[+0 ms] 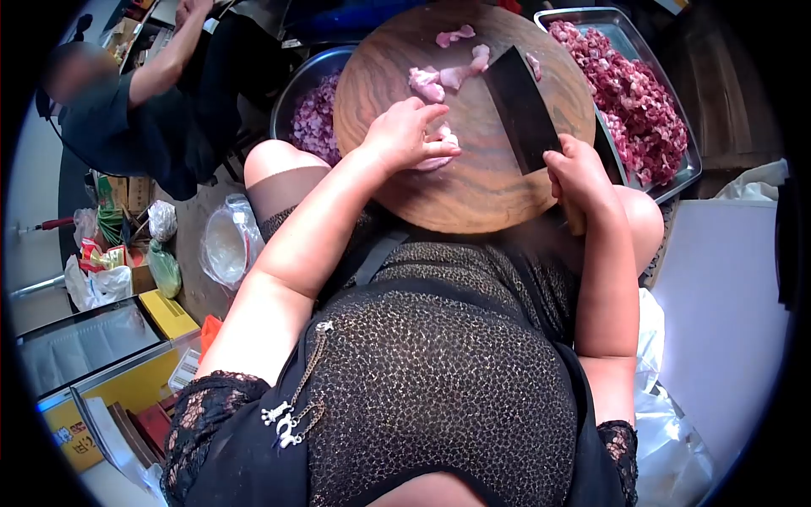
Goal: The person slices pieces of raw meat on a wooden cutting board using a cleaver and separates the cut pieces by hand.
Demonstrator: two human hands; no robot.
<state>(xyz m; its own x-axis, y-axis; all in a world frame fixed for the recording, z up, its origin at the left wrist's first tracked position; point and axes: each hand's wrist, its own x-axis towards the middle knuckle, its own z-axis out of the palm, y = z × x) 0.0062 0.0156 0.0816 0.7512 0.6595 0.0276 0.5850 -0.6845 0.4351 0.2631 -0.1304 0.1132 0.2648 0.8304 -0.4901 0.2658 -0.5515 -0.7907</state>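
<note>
A round wooden chopping board (473, 198) lies in front of me. My left hand (405, 135) is on its left part, thumb and fingers closed round a small piece of pale pink meat (443, 135). My right hand (581, 173) grips the wooden handle of a wide dark cleaver (521, 110) at the board's right edge. The blade points up and left over the board. Further pieces of raw meat (454, 78) lie near the board's far side, left of the blade, with a separate piece (455, 35) beyond them.
A metal tray (694, 160) heaped with chopped red meat stands right of the board. Left of it is a metal bowl (287, 84) of chopped meat. Another person (139, 127) sits at the upper left. Plastic bags (230, 241) and boxes lie at the left.
</note>
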